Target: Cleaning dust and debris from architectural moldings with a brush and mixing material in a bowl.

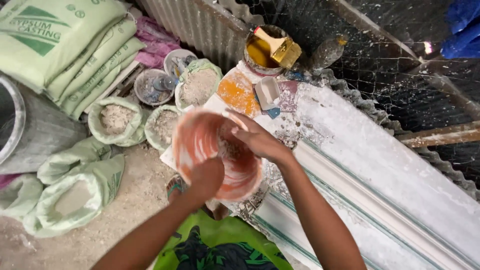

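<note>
Orange-and-white bowl (215,152), plaster-smeared, gripped from below at its near rim by left hand (206,177), fingers closed around the edge. Right hand (257,140) reaching over the far rim, fingers bent down into the bowl, seemingly touching the residue inside; motion blur hides whether anything is pinched. Bowl held tilted in the air, just above the near end of a white moulding (380,200) on a dusty workbench (345,125).

Beyond the bowl, on the bench: small white scoop (267,92) beside an orange patch, then a can (260,52) of yellow liquid with a brush (277,46) laid across its top. To the left, on the ground: open sacks (116,120) of grey-white powder, stacked green bags (60,45) behind them, grey drum (25,125) at the frame edge. Wire mesh (390,50) and corrugated sheet behind the bench.
</note>
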